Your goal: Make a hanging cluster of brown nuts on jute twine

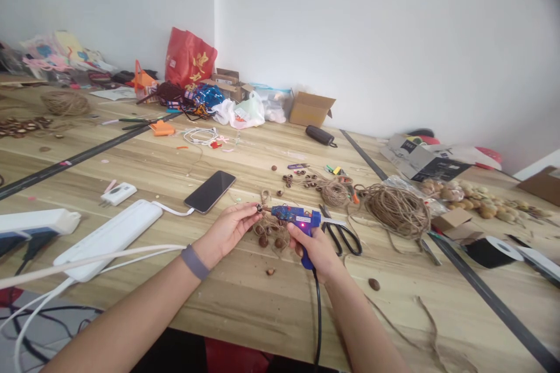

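My right hand is wrapped round a blue hot glue gun with a lit red light and a white glue stick out of its back. The gun's nozzle points left at a small dark brown piece, like a nut shell, pinched in the fingertips of my left hand. Nozzle and piece look to be touching or nearly so. Beneath the gun lie twine and several round brown nuts, partly hidden by it. Black-handled scissors rest just right of my right hand.
A phone and a white power strip lie left, with cables crossing near my left forearm. Twine coils and small dark shells sit right and behind. The gun's black cord hangs over the front edge. Boxes and bags line the wall.
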{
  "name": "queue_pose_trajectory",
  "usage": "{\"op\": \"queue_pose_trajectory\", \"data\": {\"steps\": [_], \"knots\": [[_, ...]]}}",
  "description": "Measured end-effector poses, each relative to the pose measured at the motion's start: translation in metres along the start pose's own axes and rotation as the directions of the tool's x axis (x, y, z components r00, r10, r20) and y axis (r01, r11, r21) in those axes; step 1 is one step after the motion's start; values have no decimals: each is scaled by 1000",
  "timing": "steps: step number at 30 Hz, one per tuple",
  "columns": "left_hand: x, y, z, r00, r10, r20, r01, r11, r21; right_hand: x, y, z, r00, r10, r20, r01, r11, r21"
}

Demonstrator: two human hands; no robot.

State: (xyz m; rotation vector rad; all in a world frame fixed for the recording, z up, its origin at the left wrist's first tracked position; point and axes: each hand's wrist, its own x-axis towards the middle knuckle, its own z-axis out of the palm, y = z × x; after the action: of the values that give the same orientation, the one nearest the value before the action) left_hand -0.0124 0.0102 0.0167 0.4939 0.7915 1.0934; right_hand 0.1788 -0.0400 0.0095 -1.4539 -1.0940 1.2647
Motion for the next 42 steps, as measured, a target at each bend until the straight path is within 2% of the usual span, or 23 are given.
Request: {"op": "queue_pose_trajectory", "data": {"steps": [27, 42], "knots": [[3, -1, -4, 1000, 21, 22, -21, 1000, 3, -4, -4, 0, 1000, 13, -5, -13, 998, -66], [1, 1, -1, 1000, 14, -12, -14, 1000, -9, -4, -2, -2, 1000, -5, 7, 5, 996, -88]]}}
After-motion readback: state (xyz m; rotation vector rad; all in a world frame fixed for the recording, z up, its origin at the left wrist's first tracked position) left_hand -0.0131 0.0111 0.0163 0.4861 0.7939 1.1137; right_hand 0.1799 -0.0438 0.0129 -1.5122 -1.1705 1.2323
